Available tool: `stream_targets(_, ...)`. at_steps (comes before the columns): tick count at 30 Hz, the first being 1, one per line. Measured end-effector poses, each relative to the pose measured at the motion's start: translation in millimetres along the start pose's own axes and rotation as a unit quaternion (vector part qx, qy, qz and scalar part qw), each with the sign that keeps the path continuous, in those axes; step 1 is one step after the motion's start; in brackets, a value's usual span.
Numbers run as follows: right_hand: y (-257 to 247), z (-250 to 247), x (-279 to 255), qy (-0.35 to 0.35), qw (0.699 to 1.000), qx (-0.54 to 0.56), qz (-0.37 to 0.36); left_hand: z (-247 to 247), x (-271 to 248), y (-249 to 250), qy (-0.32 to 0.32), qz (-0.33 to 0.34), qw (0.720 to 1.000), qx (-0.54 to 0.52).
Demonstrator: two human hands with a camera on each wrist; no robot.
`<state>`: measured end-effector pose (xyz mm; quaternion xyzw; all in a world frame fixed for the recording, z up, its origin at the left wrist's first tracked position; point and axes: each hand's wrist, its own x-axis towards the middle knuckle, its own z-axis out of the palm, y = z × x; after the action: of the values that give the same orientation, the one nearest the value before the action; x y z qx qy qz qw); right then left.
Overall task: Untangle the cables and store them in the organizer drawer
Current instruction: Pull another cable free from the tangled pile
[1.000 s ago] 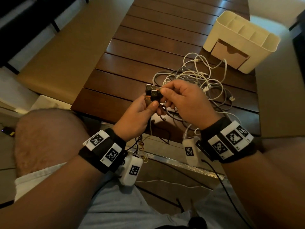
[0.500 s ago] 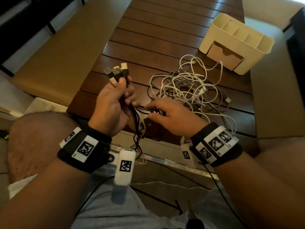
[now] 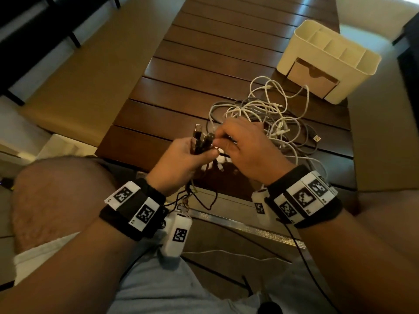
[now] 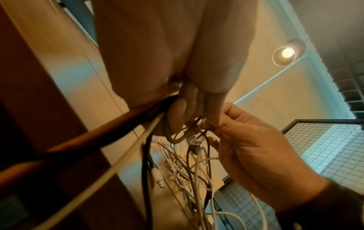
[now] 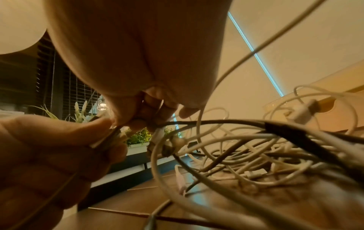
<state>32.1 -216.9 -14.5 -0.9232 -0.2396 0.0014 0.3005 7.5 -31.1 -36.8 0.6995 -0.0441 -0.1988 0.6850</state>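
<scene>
Half a second earlier the left hand [image 3: 181, 159] had been raised at the left of the frame with its bundle of plugs [image 3: 200, 138] up and apart from the right hand [image 3: 247, 148]; it had since come back to the middle, and the two hands met over the near edge of the table.

The table [image 3: 204, 71] was dark slatted wood running up the middle of the head view, with tan benches along both sides. Upward from the wrists showed a pale ceiling with a round lamp [image 4: 287, 52] and a wire mesh panel [image 4: 325, 149], and green plants [image 5: 138, 137] stood far off.

A cream organizer [image 3: 328, 62] stood at the upper right of the table, its drawer [image 3: 311, 79] facing the person and closed, as far as could be told. The tangle of white and grey cables [image 3: 272, 116] lay on the table between the organizer and the hands.

The left hand was curled around several dark cables, plugs pointing upward out of the fist, the loose ends hanging below the wrist. The right hand, knuckles up, pinched at the plugs with thumb and fingertips; exactly which cable it pinched could not be told. Both forearms reached in from the lower corners, each wrist wearing a black band with printed markers.
</scene>
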Motion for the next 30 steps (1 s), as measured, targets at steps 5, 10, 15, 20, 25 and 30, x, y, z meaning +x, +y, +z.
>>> stream_targets(5, -0.4, -4.9, -0.2, -0.001, 0.999, 0.042, -0.016, -8.7, 2.5, 6.6, 0.011, 0.026, 0.999, -0.020)
stream_targets(10, 21.0, -13.7, 1.7, -0.078, 0.984, -0.149, 0.053, -24.7, 1.9, 12.4, 0.047, 0.045, 0.982, -0.175)
stream_targets(15, 46.2, -30.7, 4.0, -0.007, 0.958, -0.238, 0.159, -29.9, 2.5, 5.9, 0.063, 0.015, 0.986, -0.151)
stream_targets(20, 25.3, -32.8, 0.0, 0.025, 0.993, -0.103, 0.058, -21.2, 4.5, -0.9, 0.044, 0.006, 0.997, -0.058)
stream_targets(25, -8.1, -16.6, -0.3, -0.074, 0.991, 0.093, 0.059, -15.1, 0.4, 8.6, 0.020, 0.049, 0.998, -0.037)
stream_targets(30, 18.9, -15.4, 0.2, -0.112, 0.977, 0.069, 0.171, -33.5, -0.7, 12.2, 0.105, 0.037, 0.983, -0.145)
